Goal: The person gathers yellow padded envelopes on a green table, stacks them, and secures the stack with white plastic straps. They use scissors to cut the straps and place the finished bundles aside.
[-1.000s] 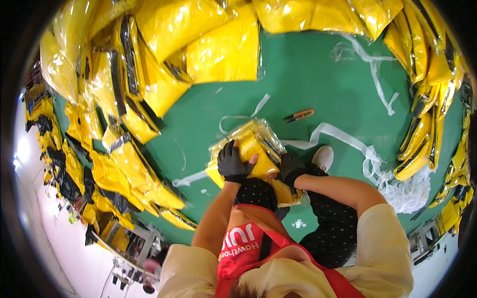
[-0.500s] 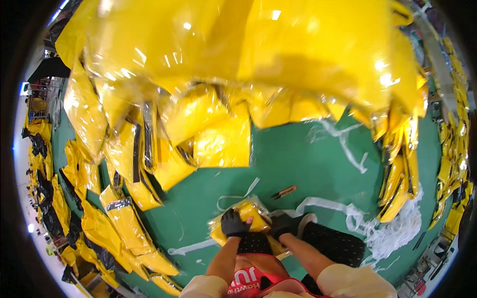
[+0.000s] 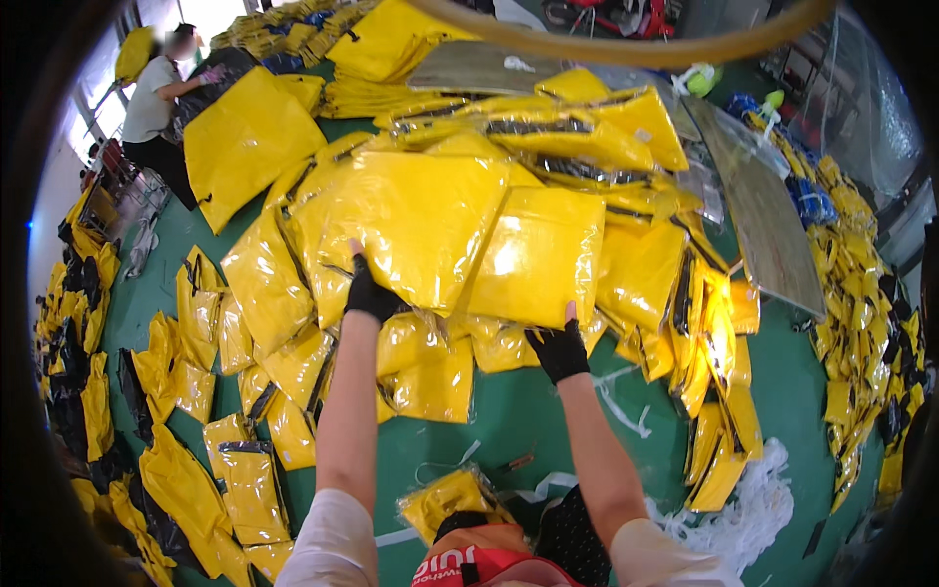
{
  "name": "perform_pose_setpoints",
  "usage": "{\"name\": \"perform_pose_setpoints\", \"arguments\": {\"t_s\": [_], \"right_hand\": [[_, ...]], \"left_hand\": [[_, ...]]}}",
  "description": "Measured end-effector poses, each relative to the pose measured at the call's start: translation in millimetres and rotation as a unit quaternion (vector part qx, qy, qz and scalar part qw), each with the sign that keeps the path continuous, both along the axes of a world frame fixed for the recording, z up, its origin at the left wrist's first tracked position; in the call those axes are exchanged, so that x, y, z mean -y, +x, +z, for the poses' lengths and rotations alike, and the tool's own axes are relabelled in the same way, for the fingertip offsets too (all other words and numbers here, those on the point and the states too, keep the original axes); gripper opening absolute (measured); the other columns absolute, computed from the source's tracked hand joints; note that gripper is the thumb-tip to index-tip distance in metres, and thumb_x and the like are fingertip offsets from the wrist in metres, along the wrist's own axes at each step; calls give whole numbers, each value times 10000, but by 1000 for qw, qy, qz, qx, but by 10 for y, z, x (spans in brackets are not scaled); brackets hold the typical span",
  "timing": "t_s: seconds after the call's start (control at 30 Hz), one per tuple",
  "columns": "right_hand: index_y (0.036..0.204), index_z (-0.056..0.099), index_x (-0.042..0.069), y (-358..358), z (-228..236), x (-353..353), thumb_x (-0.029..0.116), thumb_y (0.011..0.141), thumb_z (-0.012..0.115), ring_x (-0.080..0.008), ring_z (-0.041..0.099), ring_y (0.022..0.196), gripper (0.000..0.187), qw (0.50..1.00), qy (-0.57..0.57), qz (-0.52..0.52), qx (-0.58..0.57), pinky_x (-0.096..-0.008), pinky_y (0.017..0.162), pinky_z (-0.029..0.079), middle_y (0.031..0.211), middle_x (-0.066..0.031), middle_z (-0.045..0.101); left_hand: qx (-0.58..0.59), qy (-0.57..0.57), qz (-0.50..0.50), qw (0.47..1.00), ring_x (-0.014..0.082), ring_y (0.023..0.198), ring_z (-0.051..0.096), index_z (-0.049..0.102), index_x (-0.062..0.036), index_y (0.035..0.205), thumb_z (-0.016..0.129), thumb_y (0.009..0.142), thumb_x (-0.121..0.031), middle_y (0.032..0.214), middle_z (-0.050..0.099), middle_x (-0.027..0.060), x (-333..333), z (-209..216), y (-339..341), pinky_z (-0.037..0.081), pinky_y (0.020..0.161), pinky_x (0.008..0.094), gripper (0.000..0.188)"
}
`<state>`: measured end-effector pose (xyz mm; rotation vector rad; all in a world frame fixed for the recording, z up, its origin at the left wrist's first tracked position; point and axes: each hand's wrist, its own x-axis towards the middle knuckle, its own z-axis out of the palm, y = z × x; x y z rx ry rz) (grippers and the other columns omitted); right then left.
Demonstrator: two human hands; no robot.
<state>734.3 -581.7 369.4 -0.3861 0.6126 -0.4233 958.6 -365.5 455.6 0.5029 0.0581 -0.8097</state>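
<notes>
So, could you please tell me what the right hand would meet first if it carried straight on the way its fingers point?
The right hand already touches the lower edge of a shiny yellow packet. Going on, it would press into that packet, though depth is hard to judge here.

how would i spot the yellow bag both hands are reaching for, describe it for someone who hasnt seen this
Start at the big heap of shiny yellow plastic-wrapped bags on the green floor. At its near edge, the left hand and right hand, in black gloves, touch the lower edges of two flat packs; the bag above the right hand lies topmost, squarish, with bright glare.
</notes>
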Motion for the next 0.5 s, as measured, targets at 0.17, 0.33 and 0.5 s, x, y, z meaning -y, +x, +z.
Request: {"name": "perform_pose_setpoints", "arguments": {"t_s": [0.17,0.33,0.5], "right_hand": [[1167,471,45,256,1054,42,155,760,688,-189,555,910,475,944,-190,-270,-18,-329,735,484,1114,-73,543],[973,599,-28,-365,2514,-418,72,758,627,-197,621,781,239,642,-722,-182,-183,-295,756,470,902,-99,651],[1045,600,176,180,2403,-586,244,710,648,-296,492,1111,345,218,-941,175,190,-484,978,338,1192,-59,534]], "left_hand": [[71,38,77,994,272,1060,521,460,-62,1224,548,849,-328,1175,544,101,-122,-813,817,418,913,416,468],[79,114,67,988,285,1014,545,438,-26,1224,534,860,-290,1141,552,137,-545,-1055,896,449,874,417,459],[166,245,55,953,286,1004,544,446,-37,1215,527,849,-394,1120,560,130,-434,-958,932,439,886,414,517]]}}
